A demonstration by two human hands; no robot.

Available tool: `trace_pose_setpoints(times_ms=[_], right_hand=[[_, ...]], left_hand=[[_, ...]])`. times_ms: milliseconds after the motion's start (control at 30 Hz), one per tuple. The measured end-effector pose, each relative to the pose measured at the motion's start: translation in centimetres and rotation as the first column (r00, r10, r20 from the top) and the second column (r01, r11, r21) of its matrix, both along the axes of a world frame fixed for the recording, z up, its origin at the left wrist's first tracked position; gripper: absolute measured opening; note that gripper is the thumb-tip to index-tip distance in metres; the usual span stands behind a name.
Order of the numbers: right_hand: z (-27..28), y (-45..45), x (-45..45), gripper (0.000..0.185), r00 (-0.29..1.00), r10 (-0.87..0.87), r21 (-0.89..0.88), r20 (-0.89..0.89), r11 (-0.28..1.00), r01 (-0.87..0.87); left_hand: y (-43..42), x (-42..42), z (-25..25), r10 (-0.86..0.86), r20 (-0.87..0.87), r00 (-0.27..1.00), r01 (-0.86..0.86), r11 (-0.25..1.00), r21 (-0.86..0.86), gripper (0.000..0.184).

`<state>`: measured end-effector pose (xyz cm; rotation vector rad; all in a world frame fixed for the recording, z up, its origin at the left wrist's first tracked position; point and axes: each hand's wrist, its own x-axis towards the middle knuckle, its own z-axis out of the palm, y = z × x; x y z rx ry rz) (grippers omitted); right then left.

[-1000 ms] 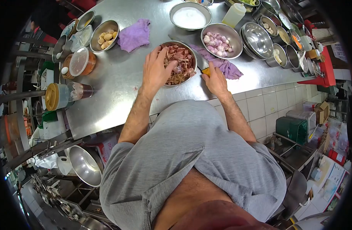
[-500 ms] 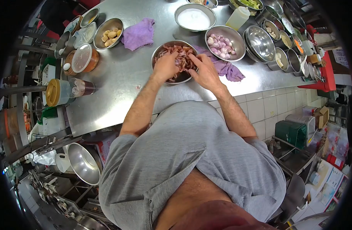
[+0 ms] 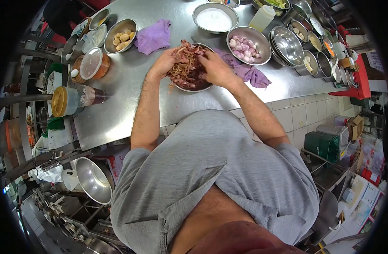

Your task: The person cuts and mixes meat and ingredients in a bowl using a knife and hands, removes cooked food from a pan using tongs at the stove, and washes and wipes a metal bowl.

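A metal bowl stands on the steel table in front of me, heaped with reddish-brown strips of meat with thin pale shreds among them. My left hand grips the heap from the left, fingers curled into it, and the meat bulges over the bowl's left rim. From the right, my right hand reaches inside the bowl with bent fingers around the strips. Fingertips of both hands are partly hidden by meat.
Purple cloths lie left and right of the bowl. Around it stand a bowl of peeled shallots, a bowl of white contents, a squeeze bottle, stacked metal bowls and a bowl of yellowish pieces.
My left hand has moved left and up to the bowl's left rim, turning the meat over and raising it into a heap. My right hand has gone deeper into the bowl.
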<state>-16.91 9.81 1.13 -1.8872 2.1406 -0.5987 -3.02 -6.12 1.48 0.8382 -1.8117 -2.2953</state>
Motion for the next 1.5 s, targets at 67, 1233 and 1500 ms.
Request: trace_pose_setpoints(times_ms=[67,1233,1500], right_hand=[[-1.9,-0.8,1.2,0.042,1.0,-0.001,-0.014,-0.024,1.0,0.001],[1.3,-0.1,0.1,0.062,0.993,0.017,0.206,0.119,0.978,-0.042],[2.6,-3.6,1.7,0.069,0.992,0.09,0.253,0.088,0.961,-0.11]], left_hand=[[0.8,-0.2,0.6,0.046,-0.056,0.997,-0.047,0.999,-0.019,0.034],[2.3,3.1,4.3,0.024,0.138,0.99,0.057,0.831,-0.553,0.052],[3.7,2.3,0.6,0.15,0.037,0.988,-0.042,0.492,-0.87,0.053]])
